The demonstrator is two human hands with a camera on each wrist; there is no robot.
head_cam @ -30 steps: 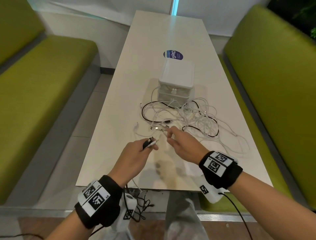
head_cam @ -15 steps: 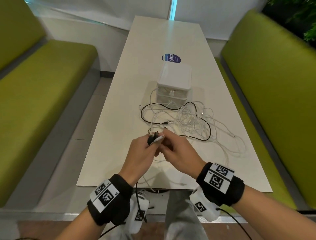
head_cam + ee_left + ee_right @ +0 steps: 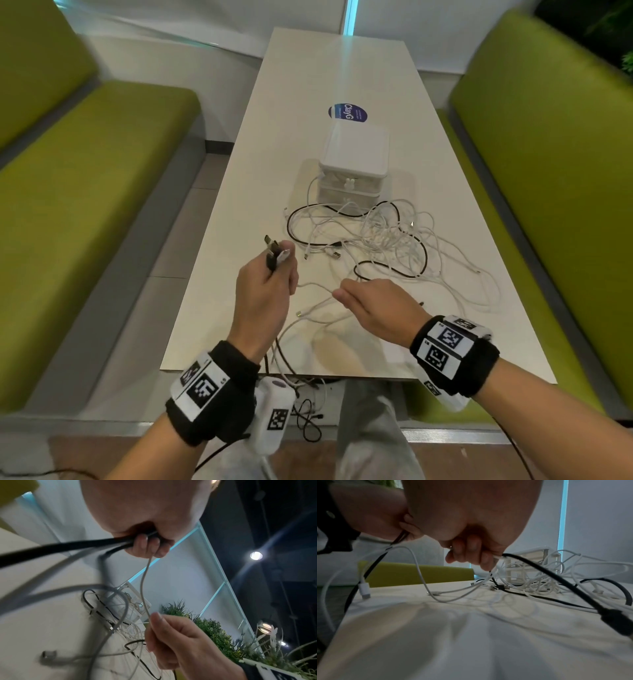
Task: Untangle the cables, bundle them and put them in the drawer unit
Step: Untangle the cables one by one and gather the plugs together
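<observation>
A tangle of white and black cables [image 3: 376, 236] lies on the white table [image 3: 335, 68] in front of a small white drawer unit [image 3: 354, 161]. My left hand [image 3: 270, 291] is raised over the near left of the table and grips several cable ends, their black and white plugs [image 3: 275, 255] sticking up from the fist. From it a white cable [image 3: 143, 588] runs to my right hand [image 3: 370, 305], which pinches it just above the table. In the right wrist view my right hand's fingers [image 3: 471, 553] curl round white and black cable [image 3: 539, 569].
Green benches [image 3: 85, 205] flank the table on both sides. A round blue sticker [image 3: 347, 112] lies behind the drawer unit. Loose cable loops [image 3: 301, 342] hang over the table's near edge towards the floor. A plant [image 3: 214, 632] stands at the far right.
My hands were together at the plugs half a second ago. They have drawn apart: the left has lifted with the plugs, the right has slid along the white cable towards me.
</observation>
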